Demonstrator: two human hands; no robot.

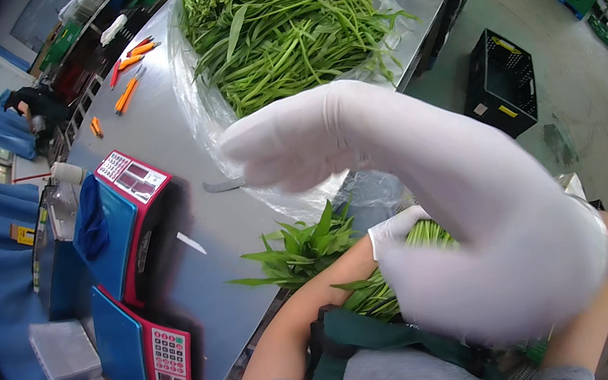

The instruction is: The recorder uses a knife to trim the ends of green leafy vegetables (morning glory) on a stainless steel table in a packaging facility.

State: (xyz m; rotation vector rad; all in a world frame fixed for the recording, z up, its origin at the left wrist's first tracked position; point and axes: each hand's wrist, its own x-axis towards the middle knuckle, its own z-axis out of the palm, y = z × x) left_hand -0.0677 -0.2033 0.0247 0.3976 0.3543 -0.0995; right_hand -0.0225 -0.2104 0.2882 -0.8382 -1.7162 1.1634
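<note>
My right hand (297, 143), in a white glove, is raised close in front of me, its fingers stretched to the left and the thumb set apart below. Nothing shows in its grasp, though it is slightly blurred. Below it my left hand (398, 229), also gloved in white, is closed on a bunch of leafy greens (430, 233), partly hidden by the right arm. More green leaves (305, 247) spread over the table edge beside my left forearm. Past the right fingertips a curved metal blade (221, 186) shows; the rest of it is hidden.
A large heap of long-stemmed greens (287, 33) lies in clear plastic on the metal table (227, 258). Two red-and-blue scales (122, 219) stand left, with a small white-looking blade (192, 243) nearby. Orange and red cutters (129, 90) lie farther back. A black crate (479, 82) sits on the floor.
</note>
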